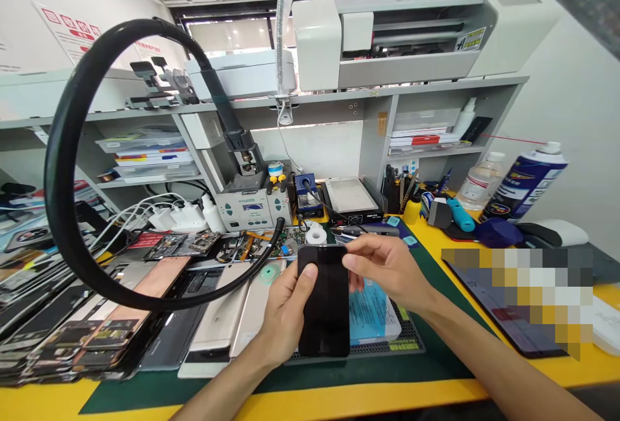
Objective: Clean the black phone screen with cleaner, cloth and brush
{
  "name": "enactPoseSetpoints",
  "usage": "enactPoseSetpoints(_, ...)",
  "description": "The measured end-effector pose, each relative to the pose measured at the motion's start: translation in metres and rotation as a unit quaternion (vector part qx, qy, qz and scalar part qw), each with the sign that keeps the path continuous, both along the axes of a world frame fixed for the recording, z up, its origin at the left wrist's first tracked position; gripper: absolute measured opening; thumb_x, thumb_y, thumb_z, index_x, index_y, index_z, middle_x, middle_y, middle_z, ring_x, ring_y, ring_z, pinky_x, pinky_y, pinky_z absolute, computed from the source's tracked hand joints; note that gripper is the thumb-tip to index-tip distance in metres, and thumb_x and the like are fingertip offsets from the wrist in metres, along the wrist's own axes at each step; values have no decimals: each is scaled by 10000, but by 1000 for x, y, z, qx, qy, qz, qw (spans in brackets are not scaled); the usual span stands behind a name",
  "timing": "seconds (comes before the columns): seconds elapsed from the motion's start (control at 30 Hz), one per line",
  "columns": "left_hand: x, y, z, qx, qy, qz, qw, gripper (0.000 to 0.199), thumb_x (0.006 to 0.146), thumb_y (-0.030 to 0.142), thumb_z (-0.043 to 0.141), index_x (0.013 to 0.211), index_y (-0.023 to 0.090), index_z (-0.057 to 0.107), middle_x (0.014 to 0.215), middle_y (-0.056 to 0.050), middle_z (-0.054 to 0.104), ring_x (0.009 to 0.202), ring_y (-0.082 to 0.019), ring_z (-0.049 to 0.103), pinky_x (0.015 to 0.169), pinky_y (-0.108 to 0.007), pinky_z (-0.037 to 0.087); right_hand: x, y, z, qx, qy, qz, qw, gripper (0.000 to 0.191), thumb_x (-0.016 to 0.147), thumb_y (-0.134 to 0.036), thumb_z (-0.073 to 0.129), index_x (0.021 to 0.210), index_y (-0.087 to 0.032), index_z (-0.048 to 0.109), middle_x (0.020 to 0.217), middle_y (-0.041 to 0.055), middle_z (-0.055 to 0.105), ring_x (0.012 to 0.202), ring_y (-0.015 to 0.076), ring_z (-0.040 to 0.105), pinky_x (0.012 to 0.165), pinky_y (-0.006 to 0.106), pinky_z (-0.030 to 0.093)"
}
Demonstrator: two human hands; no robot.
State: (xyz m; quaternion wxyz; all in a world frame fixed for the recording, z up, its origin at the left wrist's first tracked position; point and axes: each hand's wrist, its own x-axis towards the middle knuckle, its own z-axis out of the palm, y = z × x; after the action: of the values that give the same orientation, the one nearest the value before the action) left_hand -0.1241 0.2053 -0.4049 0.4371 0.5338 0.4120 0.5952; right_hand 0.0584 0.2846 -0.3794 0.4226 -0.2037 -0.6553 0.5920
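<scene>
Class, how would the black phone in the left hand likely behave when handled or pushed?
The black phone is probably stiff: it looks straight and flat in the left hand. Its smooth, dark front may be slippery and could crack if dropped. Its slab shape suggests sliding rather than rolling.

Glossy, smooth phone [325, 308], probably glass-fronted.
</scene>
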Motion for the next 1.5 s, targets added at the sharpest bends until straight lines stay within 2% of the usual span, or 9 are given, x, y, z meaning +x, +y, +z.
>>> enactPoseSetpoints(0.3, -6, 0, 5, 42, 83, 37, 995, 335, 1026, 439, 523, 1141, 202, 730, 966, -13, 730, 827, -145, 588, 758, -240, 453, 2, -4, 5, 5, -70, 41, 997, 216, 821, -354, 829, 884, -166, 743, 679, 4, 685, 588, 145, 640, 535, 242, 494)
enactPoseSetpoints(0.53, -4, 9, 11, -97, -118, -37, 988, 413, 966, 518, 591, 1070, 152, 751, 961, -62, 757, 773, -174, 645, 697, -264, 488, -2, 5, 0, -124, -16, 13, 992, 336, 797, -436, 845, 695, -157, 687, 596, -5, 620, 535, 124, 558, 524, 246, 464)
enactPoseSetpoints(0.73, -11, 13, 18, -209, -237, -240, 918, 578, 972, 566, 449, 1096, 82, 739, 880, -159, 763, 627, -242, 694, 524, -321, 520, -3, 16, -4, -212, 44, 20, 976, 364, 804, -510, 823, 815, -169, 695, 724, 21, 661, 614, 128, 579, 547, 234, 480)
enactPoseSetpoints(0.87, -7, 11, 22, -296, -272, -404, 822, 676, 904, 610, 471, 1156, 26, 701, 1101, -253, 726, 1018, -374, 720, 817, -459, 579, -8, 15, -7, -228, 82, 45, 969, 336, 798, -490, 836, 906, -197, 712, 874, 35, 707, 778, 156, 642, 722, 275, 535)
enactPoseSetpoints(0.93, -2, 10, 21, -314, -291, -408, 806, 632, 853, 562, 553, 1146, 20, 697, 1006, -226, 730, 996, -373, 723, 849, -487, 577, -12, 13, -9, -223, 88, 58, 969, 310, 808, -476, 831, 908, -208, 712, 902, 33, 718, 781, 156, 643, 743, 285, 531)
enactPoseSetpoints(1.03, 1, 10, 16, -293, -304, -333, 843, 401, 840, 447, 640, 990, 81, 710, 706, -62, 635, 625, -214, 686, 573, -353, 594, -16, 10, -12, -203, 75, 74, 974, 303, 851, -490, 783, 897, -196, 724, 877, 50, 728, 720, 161, 630, 705, 302, 522)
enactPoseSetpoints(1.13, -2, 11, 13, -250, -297, -250, 887, 185, 872, 318, 685, 887, 135, 668, 687, -12, 610, 499, -131, 614, 408, -239, 521, -15, 11, -13, -175, 59, 58, 981, 277, 873, -467, 754, 893, -191, 746, 852, 55, 736, 747, 176, 644, 730, 306, 516)
enactPoseSetpoints(1.3, -4, 11, 15, -167, -246, -136, 945, 226, 892, 291, 722, 1062, 161, 649, 923, -49, 695, 654, -161, 685, 488, -304, 623, -10, 12, -9, -142, 34, 29, 989, 490, 922, -630, 564, 820, -187, 747, 799, 65, 710, 740, 205, 630, 714, 333, 505)
enactPoseSetpoints(1.5, -1, 8, 11, -124, -180, -90, 972, 340, 874, 326, 759, 1142, 162, 631, 955, -61, 702, 805, -191, 695, 591, -318, 649, -9, 11, -12, -73, -17, -18, 997, 415, 792, -478, 813, 595, -183, 598, 615, -28, 492, 612, 135, 445, 603, 286, 382)
